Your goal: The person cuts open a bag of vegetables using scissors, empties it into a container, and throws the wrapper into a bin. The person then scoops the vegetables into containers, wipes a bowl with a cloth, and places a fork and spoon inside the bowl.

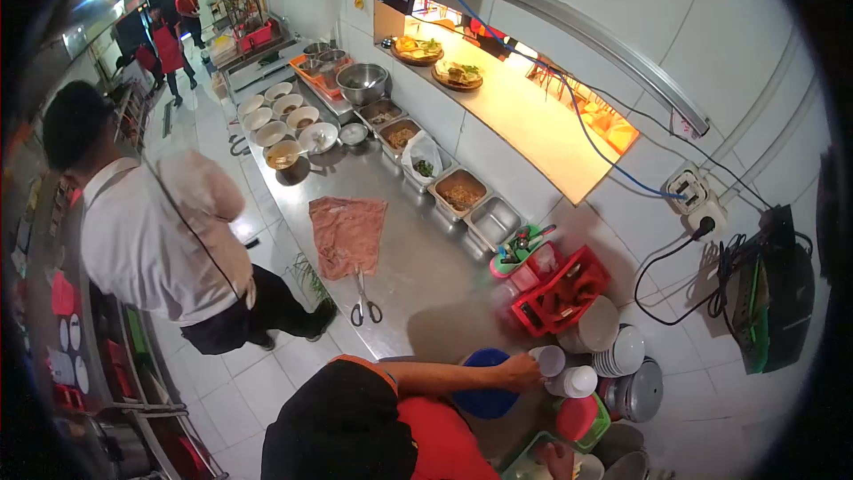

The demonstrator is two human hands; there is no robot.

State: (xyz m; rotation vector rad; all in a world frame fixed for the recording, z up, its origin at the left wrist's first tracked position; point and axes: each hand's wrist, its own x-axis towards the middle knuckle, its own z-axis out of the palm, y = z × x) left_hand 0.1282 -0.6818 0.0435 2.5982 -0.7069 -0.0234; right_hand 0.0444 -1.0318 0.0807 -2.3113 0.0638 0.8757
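My left hand (522, 373) reaches over a blue bowl (487, 384), its fingers closed at the side of a translucent plastic cup (548, 360). White cups (579, 381) stand just beyond it. My right hand (557, 459) is low in the view, fingers bent, between a green-edged container (528, 460) and a pale round container (588, 468); what it grips is hidden. A red round lid (577, 418) in a green basket (595, 425) lies between my hands and the stacked bowls.
Scissors (365, 310) touch a pinkish cloth (347, 236) on the steel counter (409, 289). Metal trays (459, 193), soup bowls (283, 155) and a red basket (569, 293) line the counter. A person in a white shirt (155, 240) stands across it; others stand farther back.
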